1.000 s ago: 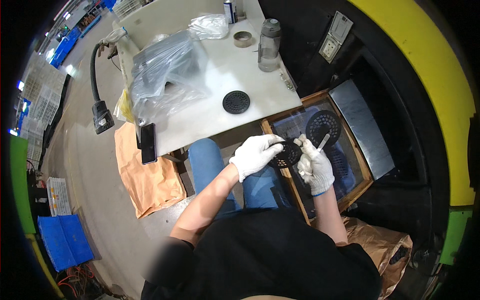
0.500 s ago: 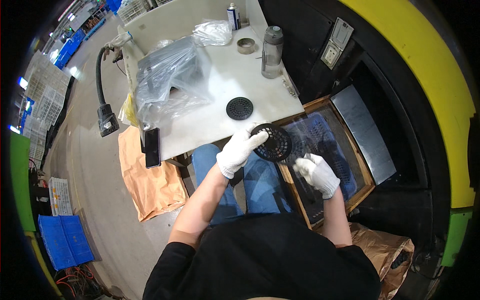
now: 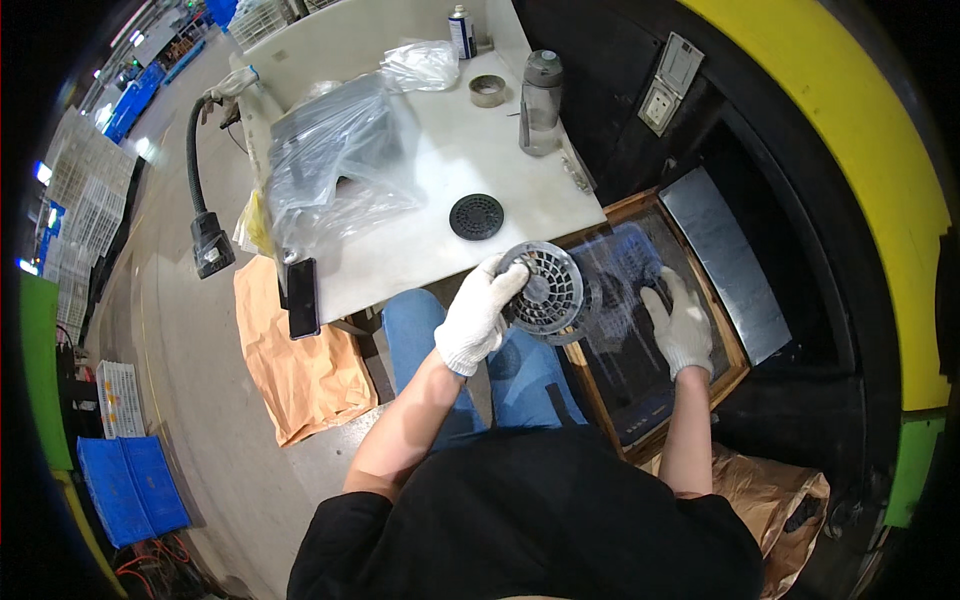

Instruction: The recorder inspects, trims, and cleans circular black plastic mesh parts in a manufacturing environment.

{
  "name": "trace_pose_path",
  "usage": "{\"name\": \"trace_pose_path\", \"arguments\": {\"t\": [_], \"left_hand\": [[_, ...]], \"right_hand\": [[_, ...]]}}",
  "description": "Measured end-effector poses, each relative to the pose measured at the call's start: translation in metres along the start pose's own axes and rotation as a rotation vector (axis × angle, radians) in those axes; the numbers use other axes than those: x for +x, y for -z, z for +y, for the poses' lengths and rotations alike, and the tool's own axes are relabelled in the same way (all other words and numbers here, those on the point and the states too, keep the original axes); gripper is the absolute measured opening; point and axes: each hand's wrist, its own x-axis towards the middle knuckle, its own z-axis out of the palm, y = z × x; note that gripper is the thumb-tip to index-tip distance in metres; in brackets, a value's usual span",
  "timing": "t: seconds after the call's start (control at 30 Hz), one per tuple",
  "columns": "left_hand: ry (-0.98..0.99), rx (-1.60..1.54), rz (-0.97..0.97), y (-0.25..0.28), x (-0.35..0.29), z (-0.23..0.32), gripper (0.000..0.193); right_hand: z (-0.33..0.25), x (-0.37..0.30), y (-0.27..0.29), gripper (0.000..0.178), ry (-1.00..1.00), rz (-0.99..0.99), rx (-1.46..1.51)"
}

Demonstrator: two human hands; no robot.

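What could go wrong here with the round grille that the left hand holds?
1. The left hand grips the grille only at its rim, over the knees, so it could slip and fall.
2. The right hand reaches into the wooden box unseen by the grille side; parts there may be knocked.

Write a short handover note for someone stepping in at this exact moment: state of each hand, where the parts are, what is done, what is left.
Left hand: gloved, gripping a round grey slotted disc by its rim, held above the lap beside the white table.
Right hand: gloved, holding nothing, lying flat inside the wooden tray on plastic-wrapped dark parts.
Done: one black slotted disc lies flat on the table near its front edge.
Left: the held disc is not yet set down; more parts appear to sit in the tray under the wrap.
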Motion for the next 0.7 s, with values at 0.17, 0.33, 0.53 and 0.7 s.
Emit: {"name": "trace_pose_path", "arguments": {"t": [0.17, 0.33, 0.53, 0.7], "left_hand": [[-0.124, -0.046, 0.027, 0.001, -0.002, -0.004, 0.028], [-0.120, 0.188, 0.125, -0.007, -0.005, -0.006, 0.037], [-0.151, 0.729, -0.062, -0.008, -0.022, 0.020, 0.053], [-0.137, 0.457, -0.096, -0.002, -0.020, 0.017, 0.044]], "right_hand": [[-0.011, -0.012, 0.004, 0.041, -0.012, -0.348, 0.767], [-0.054, -0.036, -0.004, 0.025, 0.217, -0.482, 1.011], [-0.076, -0.033, 0.003, 0.023, 0.428, -0.319, 0.754], [-0.083, -0.038, -0.004, 0.024, 0.584, -0.161, 0.698]]}}
